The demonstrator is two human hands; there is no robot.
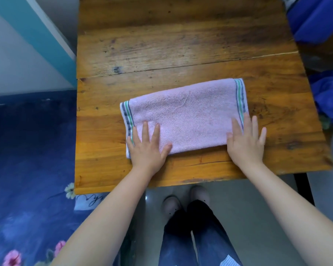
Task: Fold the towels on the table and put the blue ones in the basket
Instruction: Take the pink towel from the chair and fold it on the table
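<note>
From the head camera, a pink towel (185,116) lies folded into a long band on the wooden tabletop (181,45), nearer the front edge than the far one and tilted so its right end sits farther from that front edge than its left. Both short ends carry grey and green stripes on a white border.

The left hand (147,148) lies flat on the towel's front left corner, its grip spread with fingers splayed and pinching nothing. The right hand (246,143) lies flat over the front right corner, partly on the striped border and partly on bare wood, its grip likewise spread and holding nothing.

Blue cloth (315,18) shows past the tabletop's far right corner, and more blue fabric (329,93) lies beyond the right edge. A floral blue bedspread (27,160) lies off the left edge.
</note>
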